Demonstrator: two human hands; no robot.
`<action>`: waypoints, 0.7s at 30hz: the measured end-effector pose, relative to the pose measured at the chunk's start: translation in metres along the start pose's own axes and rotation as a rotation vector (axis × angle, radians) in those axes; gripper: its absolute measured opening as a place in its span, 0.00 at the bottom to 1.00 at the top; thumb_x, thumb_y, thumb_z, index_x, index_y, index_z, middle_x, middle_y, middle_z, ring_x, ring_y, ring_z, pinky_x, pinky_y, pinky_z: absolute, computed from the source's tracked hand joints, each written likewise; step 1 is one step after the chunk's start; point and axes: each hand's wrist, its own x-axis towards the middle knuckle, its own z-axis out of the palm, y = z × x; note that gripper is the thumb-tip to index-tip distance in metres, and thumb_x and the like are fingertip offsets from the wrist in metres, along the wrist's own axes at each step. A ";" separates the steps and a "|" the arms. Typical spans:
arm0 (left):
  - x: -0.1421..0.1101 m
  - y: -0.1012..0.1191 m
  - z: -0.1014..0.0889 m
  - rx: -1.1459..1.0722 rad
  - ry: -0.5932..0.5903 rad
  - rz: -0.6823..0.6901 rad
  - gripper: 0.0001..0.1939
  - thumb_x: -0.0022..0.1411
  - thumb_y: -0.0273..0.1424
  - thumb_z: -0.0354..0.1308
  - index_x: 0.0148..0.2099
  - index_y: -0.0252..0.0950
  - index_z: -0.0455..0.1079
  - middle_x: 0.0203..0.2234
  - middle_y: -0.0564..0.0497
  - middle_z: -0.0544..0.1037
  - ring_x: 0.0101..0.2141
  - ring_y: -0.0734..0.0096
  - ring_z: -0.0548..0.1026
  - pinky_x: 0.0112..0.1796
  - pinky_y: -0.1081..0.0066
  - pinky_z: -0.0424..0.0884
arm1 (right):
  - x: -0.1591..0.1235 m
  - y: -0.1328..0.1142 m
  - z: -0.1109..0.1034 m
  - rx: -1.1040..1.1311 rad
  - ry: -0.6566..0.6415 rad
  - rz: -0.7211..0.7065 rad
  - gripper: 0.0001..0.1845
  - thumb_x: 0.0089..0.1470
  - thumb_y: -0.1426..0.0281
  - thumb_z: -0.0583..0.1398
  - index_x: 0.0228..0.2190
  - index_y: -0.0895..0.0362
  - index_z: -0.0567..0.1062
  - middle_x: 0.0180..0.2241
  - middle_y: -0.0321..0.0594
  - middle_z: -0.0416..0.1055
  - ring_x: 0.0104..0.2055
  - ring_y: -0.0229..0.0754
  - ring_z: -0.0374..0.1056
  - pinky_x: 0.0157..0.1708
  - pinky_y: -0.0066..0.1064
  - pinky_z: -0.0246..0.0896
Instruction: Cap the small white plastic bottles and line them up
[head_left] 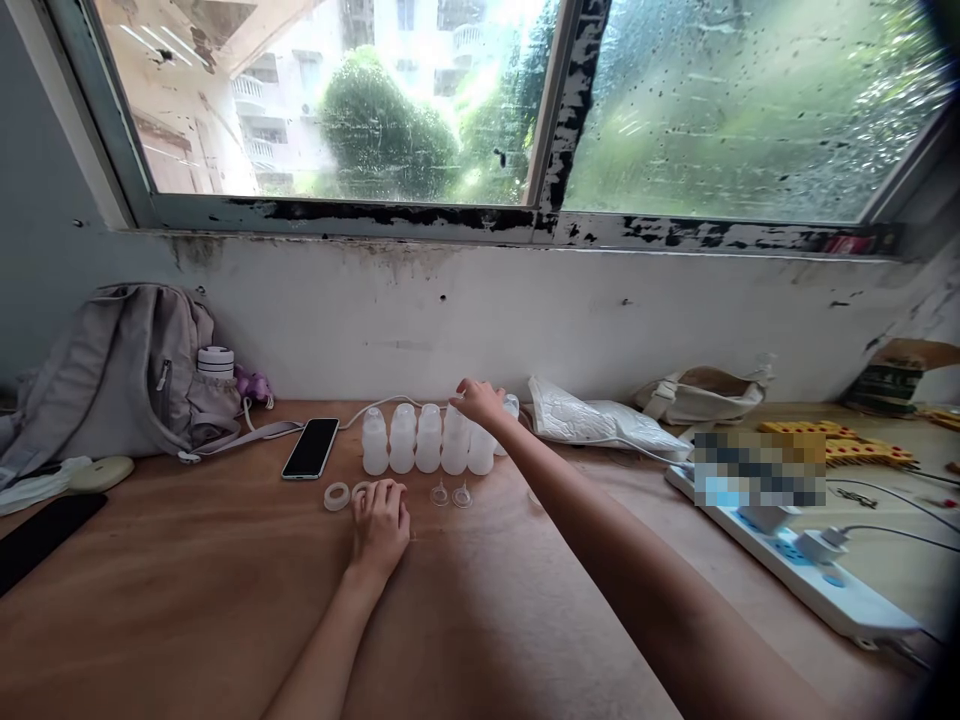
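Note:
A row of several small translucent white bottles [416, 440] stands on the wooden table [187, 590] near the wall. My right hand [478, 400] reaches over the right end of the row, fingers curled on the top of one bottle. My left hand [380, 525] lies on the table in front of the row, fingers bent over a white ring [362, 490]. Another white ring [337, 496] lies just left of it. Two small clear caps [451, 494] sit to the right of my left hand.
A black phone [311, 447] and a grey backpack [120, 370] with a cup lie at the left. A crumpled white bag [600, 420], a beige pouch [701, 395] and a white power strip [810, 570] with plugs are at the right.

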 end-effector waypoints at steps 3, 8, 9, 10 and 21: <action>0.000 -0.001 0.000 0.005 0.013 -0.019 0.12 0.52 0.22 0.47 0.39 0.37 0.66 0.36 0.46 0.70 0.40 0.60 0.66 0.43 0.59 0.57 | 0.001 0.000 -0.002 0.010 -0.003 -0.004 0.12 0.47 0.64 0.55 0.33 0.56 0.71 0.36 0.45 0.70 0.45 0.52 0.58 0.44 0.49 0.42; 0.000 0.000 0.001 0.013 -0.002 -0.032 0.13 0.51 0.23 0.47 0.40 0.37 0.66 0.37 0.45 0.70 0.40 0.58 0.65 0.42 0.59 0.57 | -0.010 -0.001 -0.009 0.058 0.108 -0.022 0.16 0.51 0.64 0.50 0.40 0.55 0.68 0.41 0.44 0.69 0.49 0.51 0.54 0.46 0.46 0.42; -0.001 0.001 0.001 0.012 -0.009 -0.026 0.14 0.51 0.23 0.47 0.40 0.37 0.65 0.37 0.45 0.70 0.40 0.58 0.65 0.42 0.58 0.57 | -0.016 0.000 -0.010 0.088 0.179 -0.044 0.16 0.52 0.65 0.49 0.41 0.56 0.67 0.42 0.44 0.68 0.49 0.49 0.54 0.46 0.43 0.43; -0.001 0.001 0.001 0.014 -0.014 -0.022 0.14 0.51 0.23 0.47 0.40 0.37 0.65 0.37 0.45 0.70 0.41 0.58 0.65 0.42 0.58 0.57 | -0.024 0.002 -0.011 0.128 0.260 -0.077 0.15 0.53 0.66 0.48 0.41 0.56 0.67 0.42 0.43 0.68 0.48 0.47 0.55 0.46 0.40 0.44; -0.004 0.001 0.008 0.058 -0.049 -0.034 0.16 0.52 0.23 0.46 0.44 0.34 0.63 0.42 0.41 0.66 0.42 0.57 0.66 0.43 0.58 0.60 | -0.168 0.039 0.089 0.188 0.149 -0.154 0.25 0.50 0.62 0.52 0.49 0.57 0.59 0.50 0.50 0.60 0.52 0.53 0.54 0.49 0.47 0.40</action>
